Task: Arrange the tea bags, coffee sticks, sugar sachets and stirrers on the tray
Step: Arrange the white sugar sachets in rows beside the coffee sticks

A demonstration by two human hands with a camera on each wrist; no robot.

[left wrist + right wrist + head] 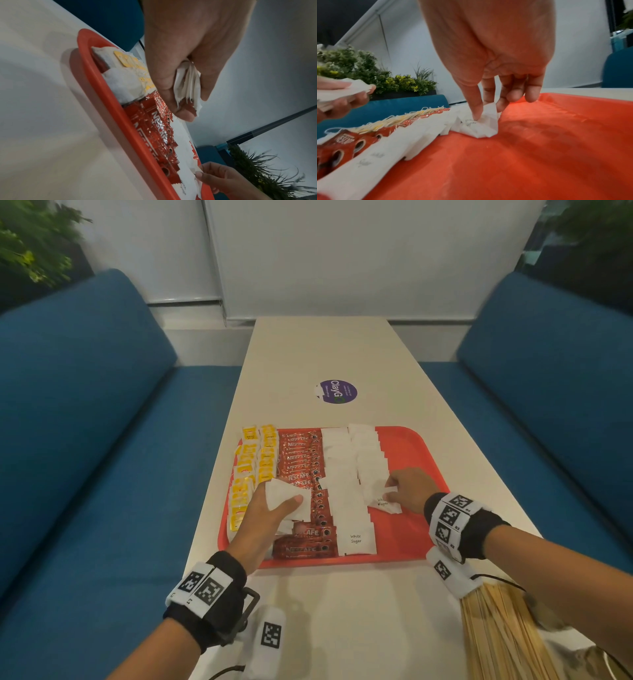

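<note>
A red tray point(416, 542) holds rows of yellow tea bags point(255, 460), red coffee sticks point(301, 460) and two rows of white sugar sachets point(342, 494). My left hand point(274, 511) hovers over the coffee sticks and grips a stack of white sugar sachets point(187, 83) between thumb and fingers. My right hand point(404, 487) pinches one white sugar sachet point(479, 124) at the near end of the right sugar row, with its fingertips point(476, 116) touching the sachet on the tray floor point(539, 148). Wooden stirrers point(500, 635) lie on the table at the near right.
The tray sits on a long white table point(342, 354) with a purple round sticker point(336, 391). Blue benches point(85, 440) run along both sides. The tray's right part point(411, 446) is bare red. Plants point(30, 244) stand behind the benches.
</note>
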